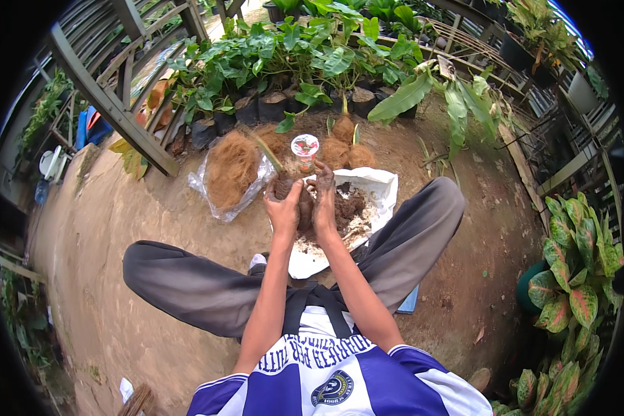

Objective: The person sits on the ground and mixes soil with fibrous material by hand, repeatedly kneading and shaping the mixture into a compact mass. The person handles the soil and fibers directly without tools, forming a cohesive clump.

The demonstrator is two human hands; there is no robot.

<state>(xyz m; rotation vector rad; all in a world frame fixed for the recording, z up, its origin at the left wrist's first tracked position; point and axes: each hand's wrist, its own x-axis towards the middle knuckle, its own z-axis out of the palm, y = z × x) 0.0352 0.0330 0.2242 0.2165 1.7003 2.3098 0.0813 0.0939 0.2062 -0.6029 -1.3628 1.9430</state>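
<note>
My left hand [282,203] and my right hand [324,200] cup a dark ball of soil [306,208] from both sides, above the white sack [390,182]. A green leaf cutting [268,153] slants up and left from the top of the ball. Loose dark soil [349,209] and paler crumbs lie on the sack, right of my hands. Just beyond my fingers stands a plastic cup [305,146] with a printed lid. Brown coconut fibre [232,169] fills a clear plastic bag at the left. Fibre-wrapped balls [336,152] with short leaves sit behind the sack at the right.
My bent legs [187,286] flank the sack on bare ground. Beyond are leafy plants in black grow bags [273,106]. A metal frame [109,99] leans at upper left. Red-and-green plants [582,291] and a green pot [531,286] stand at the right. A blue object [408,300] lies by my right leg.
</note>
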